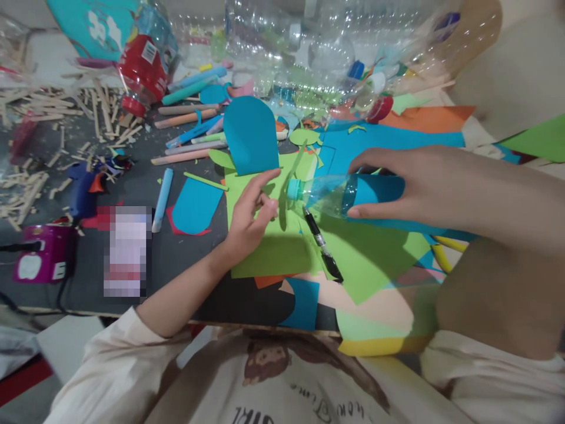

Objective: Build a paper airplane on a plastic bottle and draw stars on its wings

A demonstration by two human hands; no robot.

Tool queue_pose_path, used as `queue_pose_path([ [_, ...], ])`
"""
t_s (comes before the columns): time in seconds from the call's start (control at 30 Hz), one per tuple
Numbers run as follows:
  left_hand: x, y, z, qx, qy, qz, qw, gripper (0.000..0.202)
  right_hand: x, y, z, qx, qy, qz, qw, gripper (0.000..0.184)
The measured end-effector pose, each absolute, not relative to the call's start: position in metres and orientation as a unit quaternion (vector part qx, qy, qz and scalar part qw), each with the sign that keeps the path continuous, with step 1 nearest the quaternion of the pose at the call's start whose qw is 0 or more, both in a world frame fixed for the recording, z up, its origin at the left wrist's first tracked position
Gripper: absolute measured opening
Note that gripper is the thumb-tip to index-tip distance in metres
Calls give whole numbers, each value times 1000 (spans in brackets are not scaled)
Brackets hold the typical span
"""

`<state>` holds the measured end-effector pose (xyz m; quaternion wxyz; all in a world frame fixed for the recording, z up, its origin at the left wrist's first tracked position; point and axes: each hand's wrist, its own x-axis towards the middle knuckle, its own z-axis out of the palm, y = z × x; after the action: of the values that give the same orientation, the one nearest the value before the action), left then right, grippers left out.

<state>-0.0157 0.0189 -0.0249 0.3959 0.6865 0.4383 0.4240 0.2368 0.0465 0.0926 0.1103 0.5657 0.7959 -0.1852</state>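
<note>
A clear plastic bottle (329, 194) tapers to its cap (293, 189).

Dark grey tabletop (143, 187), softly lit.

Screw-cap bottle (329, 194): glossy transparent plastic, smooth. Arched cutout (251, 135): matt paper. Sticks (33, 197): rough wood. Shirt (212, 383): matt cloth.

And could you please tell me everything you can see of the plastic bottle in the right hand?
The plastic bottle is clear, with a tapering shoulder and a turquoise cap on its neck. It is on its side over green paper, cap toward but apart from the left hand. The right hand grips its body, hiding the base.
</note>
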Motion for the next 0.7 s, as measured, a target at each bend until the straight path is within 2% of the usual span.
queue_pose_path([
  [0.17, -14, 16, -20, 664, 440, 405, 450, 53, 240, 50, 88, 572, 800, -161, 80, 60],
  [0.33, -14, 13, -22, 654, 429, 410, 469, 52, 237, 53, 87, 584, 792, -156, 87, 56],
  [0.53, -15, 16, -21, 668, 470, 395, 421, 54, 236, 51, 85, 580, 795, -158, 79, 57],
  [0.63, -16, 17, -23, 681, 467, 403, 394, 63, 230, 49, 87, 578, 793, -172, 83, 58],
  [0.7, -15, 17, -28, 687, 441, 402, 414, 70, 223, 48, 90, 564, 800, -190, 81, 56],
])
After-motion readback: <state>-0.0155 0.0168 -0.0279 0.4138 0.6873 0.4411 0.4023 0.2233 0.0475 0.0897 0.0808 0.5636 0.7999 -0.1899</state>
